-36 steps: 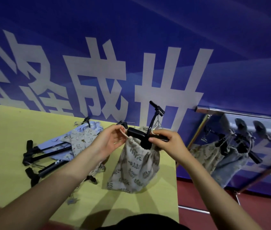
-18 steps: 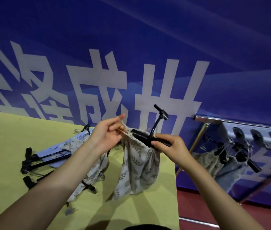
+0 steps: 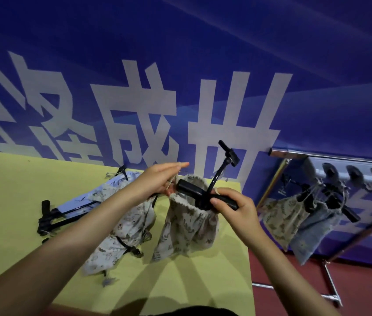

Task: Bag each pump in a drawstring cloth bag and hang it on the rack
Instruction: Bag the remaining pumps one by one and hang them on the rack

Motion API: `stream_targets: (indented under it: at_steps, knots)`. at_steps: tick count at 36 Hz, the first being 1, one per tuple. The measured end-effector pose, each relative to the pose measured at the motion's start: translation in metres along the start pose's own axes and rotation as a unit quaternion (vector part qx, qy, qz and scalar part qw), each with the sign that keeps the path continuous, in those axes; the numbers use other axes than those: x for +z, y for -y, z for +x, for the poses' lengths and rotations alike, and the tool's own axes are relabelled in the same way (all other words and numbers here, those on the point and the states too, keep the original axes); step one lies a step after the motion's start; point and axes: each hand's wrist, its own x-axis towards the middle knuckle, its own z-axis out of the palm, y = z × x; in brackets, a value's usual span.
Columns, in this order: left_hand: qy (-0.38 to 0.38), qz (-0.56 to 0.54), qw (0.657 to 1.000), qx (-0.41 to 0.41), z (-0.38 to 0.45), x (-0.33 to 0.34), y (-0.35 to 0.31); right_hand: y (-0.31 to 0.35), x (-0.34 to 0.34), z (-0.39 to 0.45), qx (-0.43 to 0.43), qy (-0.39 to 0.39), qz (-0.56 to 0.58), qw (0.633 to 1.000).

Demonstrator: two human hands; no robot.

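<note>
Since 1 s ago the leaf-print beige drawstring cloth bag [image 3: 187, 226] is lifting off the yellow table [image 3: 9, 201], frame centre. Left hand [image 3: 157, 181] is pinching its cord, right hand [image 3: 233, 206] clenching the black T-handled pump [image 3: 203, 195]; cinching step, next: carry w/ both hands to the chrome rack [image 3: 331, 155].

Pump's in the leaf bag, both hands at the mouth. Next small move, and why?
Probably pull the drawstring further with the left hand to cinch the bag. The leaf-print bag is gathered but still gapes around the pump handle, which the right hand grips. It likely needs closing before going to the rack.
</note>
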Motion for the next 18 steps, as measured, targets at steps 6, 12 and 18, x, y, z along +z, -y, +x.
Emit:
stream_targets:
  at_steps: [6,12,18]
  knots:
    - [0.047,0.123,0.984,0.119,-0.009,0.001,0.001,0.009,0.021,0.006,0.018,0.052,-0.028,0.998]
    - [0.052,0.141,0.983,0.102,-0.001,-0.037,0.019,0.002,0.044,0.0,0.047,0.006,-0.026,0.999]
    - [0.118,0.191,0.965,0.135,0.001,-0.055,0.037,0.01,0.067,0.008,0.057,0.012,-0.065,0.996]
